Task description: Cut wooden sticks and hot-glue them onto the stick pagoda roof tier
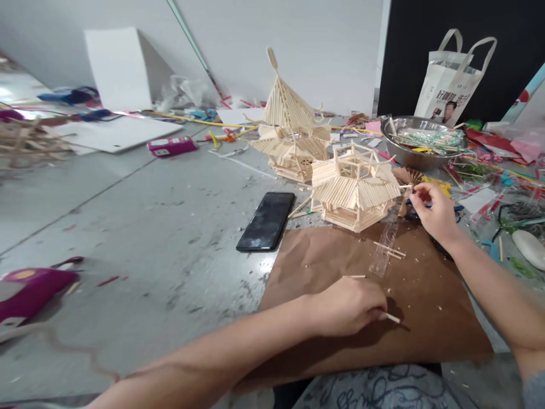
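Observation:
My left hand rests on a brown paper sheet, its fingers closed on a short wooden stick that pokes out to the right. My right hand reaches to the right side of a small wooden-stick pavilion model and pinches a thin stick at the model's roof edge. A clear plastic ruler and loose sticks lie on the paper between my hands.
A black phone lies left of the paper. A taller stick pavilion stands behind. A metal bowl with sticks, a white bag, coloured scraps at right, pink items at left.

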Available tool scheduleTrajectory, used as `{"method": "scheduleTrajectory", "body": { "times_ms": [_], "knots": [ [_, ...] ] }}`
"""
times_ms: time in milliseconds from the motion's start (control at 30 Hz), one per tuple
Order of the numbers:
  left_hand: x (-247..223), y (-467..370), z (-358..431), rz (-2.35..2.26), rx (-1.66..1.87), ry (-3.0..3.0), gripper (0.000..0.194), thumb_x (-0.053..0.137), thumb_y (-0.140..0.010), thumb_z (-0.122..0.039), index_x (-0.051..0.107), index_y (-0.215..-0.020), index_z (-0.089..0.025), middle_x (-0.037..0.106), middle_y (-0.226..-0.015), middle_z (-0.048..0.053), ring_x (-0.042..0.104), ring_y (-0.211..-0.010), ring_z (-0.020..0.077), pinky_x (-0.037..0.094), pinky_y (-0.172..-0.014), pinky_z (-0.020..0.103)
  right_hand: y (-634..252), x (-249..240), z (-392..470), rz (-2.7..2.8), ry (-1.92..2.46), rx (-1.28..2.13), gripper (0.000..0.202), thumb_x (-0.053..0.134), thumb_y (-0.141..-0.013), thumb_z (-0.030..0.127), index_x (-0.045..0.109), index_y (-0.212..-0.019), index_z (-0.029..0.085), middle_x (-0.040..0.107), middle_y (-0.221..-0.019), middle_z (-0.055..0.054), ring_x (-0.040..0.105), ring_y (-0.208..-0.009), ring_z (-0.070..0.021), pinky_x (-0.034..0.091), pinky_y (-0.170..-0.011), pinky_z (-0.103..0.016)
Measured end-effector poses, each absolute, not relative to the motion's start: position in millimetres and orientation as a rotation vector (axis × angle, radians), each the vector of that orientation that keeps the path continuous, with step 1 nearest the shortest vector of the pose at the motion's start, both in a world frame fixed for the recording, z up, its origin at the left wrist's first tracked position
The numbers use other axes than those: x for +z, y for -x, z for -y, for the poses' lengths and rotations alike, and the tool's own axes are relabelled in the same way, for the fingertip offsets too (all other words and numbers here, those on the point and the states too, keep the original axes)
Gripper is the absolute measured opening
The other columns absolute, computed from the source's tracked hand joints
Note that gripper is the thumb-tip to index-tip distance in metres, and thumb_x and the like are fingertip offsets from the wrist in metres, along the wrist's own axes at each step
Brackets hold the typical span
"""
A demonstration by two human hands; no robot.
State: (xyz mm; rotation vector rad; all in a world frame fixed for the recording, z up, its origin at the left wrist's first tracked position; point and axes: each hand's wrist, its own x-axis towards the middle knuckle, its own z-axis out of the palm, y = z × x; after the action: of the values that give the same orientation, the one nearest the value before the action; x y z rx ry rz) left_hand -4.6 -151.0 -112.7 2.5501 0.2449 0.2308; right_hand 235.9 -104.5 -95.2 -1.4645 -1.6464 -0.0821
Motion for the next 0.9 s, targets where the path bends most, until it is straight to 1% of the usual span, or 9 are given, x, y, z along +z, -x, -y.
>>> {"method": "scheduleTrajectory", "body": {
  "times_ms": [100, 167, 267, 400, 533, 600, 700, 800, 900],
  "knots": [
    [-136.6, 8.9, 164.8, -0.18, 0.368, -2.591, 0.013, 0.051, -0.085, -0.023, 0.06, -0.079, -0.016, 0.064, -0.071, 0.003, 0.057, -0.065, 0.012, 0.042, -0.06, 0.021, -227.1, -99.8, 134.1, 1.946, 1.415, -0.071, 0.01, 0.049, -0.082, 0.026, 0.057, -0.079, 0.019, 0.064, -0.071, -0.003, 0.058, -0.064, -0.0143, 0.046, -0.061, -0.027],
    [-147.2, 12.0, 171.8, -0.118, 0.507, -2.708, 0.017, 0.046, -0.087, -0.021, 0.059, -0.078, -0.015, 0.062, -0.07, 0.003, 0.054, -0.063, 0.0126, 0.041, -0.059, 0.023, -219.8, -108.0, 153.9, 2.162, 1.304, -0.045, 0.011, 0.049, -0.083, 0.023, 0.058, -0.079, 0.019, 0.065, -0.074, -0.004, 0.059, -0.069, -0.0149, 0.047, -0.067, -0.028],
    [-152.8, 15.3, 178.8, 0.087, 0.589, -2.893, 0.019, 0.043, -0.088, -0.018, 0.056, -0.075, -0.015, 0.059, -0.067, 0.003, 0.049, -0.06, 0.0135, 0.037, -0.056, 0.026, -208.7, -124.9, 178.0, 2.421, 1.14, -0.021, 0.012, 0.05, -0.083, 0.022, 0.059, -0.088, 0.017, 0.066, -0.085, -0.007, 0.059, -0.081, -0.0175, 0.047, -0.076, -0.033],
    [-150.8, 16.1, 182.9, 0.135, 0.623, -3.014, 0.02, 0.04, -0.088, -0.016, 0.055, -0.074, -0.015, 0.056, -0.066, 0.002, 0.047, -0.059, 0.014, 0.035, -0.056, 0.028, -198.4, -141.1, 190.9, 2.571, 1.044, -0.053, 0.025, 0.049, -0.084, 0.028, 0.06, -0.103, 0.015, 0.063, -0.104, -0.012, 0.055, -0.096, -0.0207, 0.044, -0.084, -0.037],
    [-149.7, 14.7, 183.0, 0.103, 0.59, -3.016, 0.018, 0.041, -0.088, -0.016, 0.055, -0.077, -0.015, 0.057, -0.068, 0.002, 0.047, -0.06, 0.0139, 0.036, -0.058, 0.027, -191.1, -137.9, 180.7, 2.697, 1.145, -0.144, 0.036, 0.043, -0.084, 0.019, 0.054, -0.118, 0.015, 0.053, -0.126, -0.013, 0.05, -0.108, -0.0241, 0.04, -0.086, -0.039],
    [-150.3, 14.0, 182.8, 0.087, 0.584, -2.998, 0.019, 0.04, -0.089, -0.016, 0.055, -0.078, -0.015, 0.058, -0.069, 0.003, 0.048, -0.061, 0.0137, 0.036, -0.058, 0.027, -187.0, -130.9, 173.0, 2.819, 1.178, -0.143, 0.036, 0.041, -0.083, 0.015, 0.054, -0.117, 0.015, 0.055, -0.124, -0.012, 0.05, -0.106, -0.0244, 0.039, -0.083, -0.039],
    [-153.1, 13.3, 184.0, 0.061, 0.56, -2.973, 0.02, 0.039, -0.09, -0.019, 0.056, -0.078, -0.016, 0.058, -0.07, 0.003, 0.05, -0.061, 0.014, 0.037, -0.056, 0.026, -184.7, -122.1, 164.9, 2.926, 1.208, -0.116, 0.028, 0.041, -0.082, 0.013, 0.058, -0.104, 0.014, 0.061, -0.108, -0.011, 0.053, -0.095, -0.0228, 0.038, -0.077, -0.037],
    [-154.5, 13.4, 183.4, 0.046, 0.527, -2.925, 0.024, 0.037, -0.091, -0.021, 0.057, -0.079, -0.016, 0.06, -0.071, 0.004, 0.051, -0.06, 0.0141, 0.038, -0.053, 0.026, -193.5, -122.1, 160.7, 2.921, 1.223, -0.123, 0.02, 0.043, -0.08, 0.013, 0.058, -0.091, 0.013, 0.061, -0.099, -0.011, 0.053, -0.088, -0.0222, 0.038, -0.075, -0.036],
    [-141.5, 16.0, 169.5, 0.062, 0.519, -2.81, 0.03, 0.03, -0.092, -0.018, 0.058, -0.08, -0.015, 0.061, -0.07, 0.004, 0.051, -0.057, 0.0118, 0.039, -0.052, 0.023, -210.9, -126.6, 157.5, 2.866, 1.226, -0.068, 0.017, 0.046, -0.076, 0.011, 0.059, -0.086, 0.014, 0.062, -0.094, -0.011, 0.054, -0.086, -0.0218, 0.04, -0.076, -0.036]
  ]
}}
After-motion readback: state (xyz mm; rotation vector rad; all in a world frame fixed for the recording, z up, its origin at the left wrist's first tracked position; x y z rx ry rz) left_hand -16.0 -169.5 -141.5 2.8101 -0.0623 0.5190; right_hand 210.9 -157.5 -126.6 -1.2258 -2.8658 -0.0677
